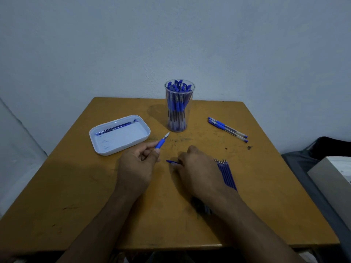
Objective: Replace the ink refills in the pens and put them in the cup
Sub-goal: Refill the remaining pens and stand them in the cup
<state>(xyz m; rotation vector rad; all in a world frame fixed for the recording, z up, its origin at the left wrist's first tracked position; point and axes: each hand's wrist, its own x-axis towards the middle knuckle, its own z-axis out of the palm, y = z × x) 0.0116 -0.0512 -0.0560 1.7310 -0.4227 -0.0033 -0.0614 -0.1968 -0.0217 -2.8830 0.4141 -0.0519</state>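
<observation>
My left hand (139, 160) holds a pen (162, 141) by its blue grip, metal tip pointing up and away toward the cup. My right hand (195, 168) rests low on the table with its fingers closed on a blue pen cap (171, 162), whose end sticks out to the left. A clear cup (179, 105) packed with several blue capped pens stands at the back centre. Several blue refills (227, 173) lie side by side just right of my right hand. Two capped pens (227, 129) lie at the back right.
A white tray (119, 135) at the left holds one used refill (115, 127). The brown table (95, 196) ends close to the wall behind the cup. A grey box (334, 173) and dark fabric sit off the table's right edge.
</observation>
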